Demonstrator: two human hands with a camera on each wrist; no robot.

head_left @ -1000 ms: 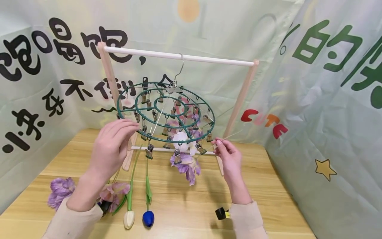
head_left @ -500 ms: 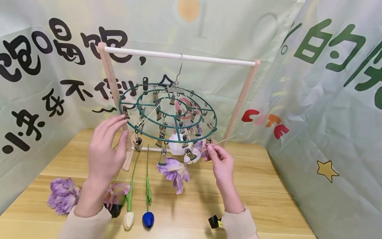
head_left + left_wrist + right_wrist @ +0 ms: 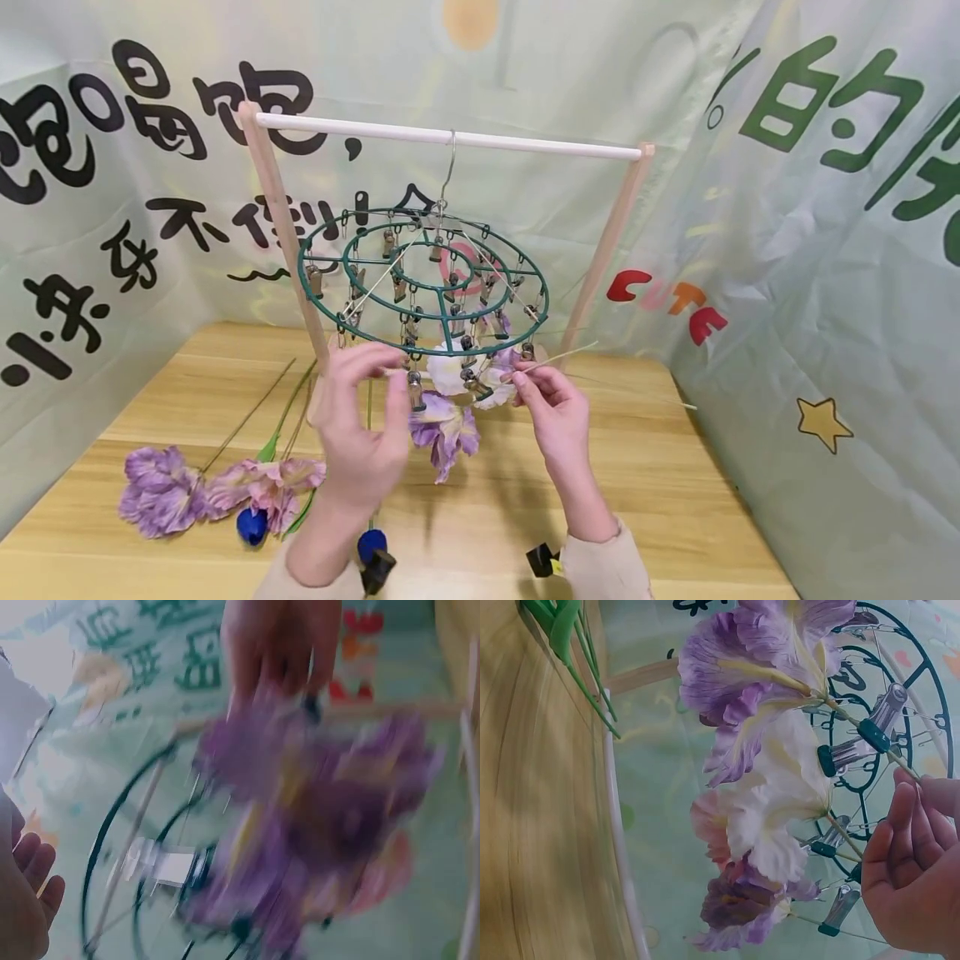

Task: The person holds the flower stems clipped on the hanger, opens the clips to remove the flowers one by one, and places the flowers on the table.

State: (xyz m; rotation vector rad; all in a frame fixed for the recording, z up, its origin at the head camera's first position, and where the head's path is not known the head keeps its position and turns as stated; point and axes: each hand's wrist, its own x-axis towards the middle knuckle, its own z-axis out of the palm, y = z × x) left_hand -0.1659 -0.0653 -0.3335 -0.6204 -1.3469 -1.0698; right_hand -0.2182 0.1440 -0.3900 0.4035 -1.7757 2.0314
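Note:
My right hand (image 3: 555, 412) pinches the thin stem of a purple artificial iris (image 3: 444, 427) between thumb and fingers. In the right wrist view, a metal clip (image 3: 870, 735) sits across that stem just below the bloom. The clip hangs from a green round clip hanger (image 3: 450, 352). My left hand (image 3: 363, 442) is at the hanger's front edge, fingers bent and thumb apart, near a hanging clip (image 3: 417, 392). Nothing shows between its fingers; in the left wrist view its fingers (image 3: 34, 859) are loosely spread. A white flower (image 3: 769, 806) and other blooms hang behind the iris.
The hanger hooks onto the white bar (image 3: 360, 127) of a wooden stand (image 3: 611, 242). On the table (image 3: 465, 533) at left lie a purple flower (image 3: 161, 492), a pink flower (image 3: 273, 487) and blue tulips (image 3: 252, 526). A printed cloth (image 3: 570, 92) surrounds the back and sides.
My left hand has moved right and down from the hanger's left rim to its front. The hanger has turned a little; the purple iris and my right hand have shifted left.

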